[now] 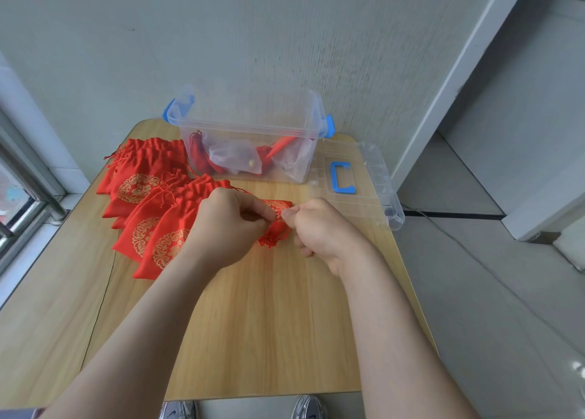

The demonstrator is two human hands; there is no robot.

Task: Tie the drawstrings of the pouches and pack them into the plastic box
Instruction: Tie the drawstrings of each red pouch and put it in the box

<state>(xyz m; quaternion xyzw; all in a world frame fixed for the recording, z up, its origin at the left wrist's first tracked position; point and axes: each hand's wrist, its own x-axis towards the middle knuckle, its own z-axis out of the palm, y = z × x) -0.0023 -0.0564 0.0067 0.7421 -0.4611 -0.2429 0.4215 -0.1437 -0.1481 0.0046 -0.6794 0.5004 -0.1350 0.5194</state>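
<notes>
Both hands pinch a red pouch's drawstring, mid-tie

The left hand (232, 225) and right hand (319, 228) each clamp thumb and fingertips on the drawstring (278, 217) of the red pouch (273, 237). It lies on the wooden table (269, 308), near the clear plastic box (247, 128). An uneven pull could slip the cord or leave a slack knot. The left wrist could drag the untied pouch pile (142, 190). No writing is legible, only gold floral roundels.
</notes>
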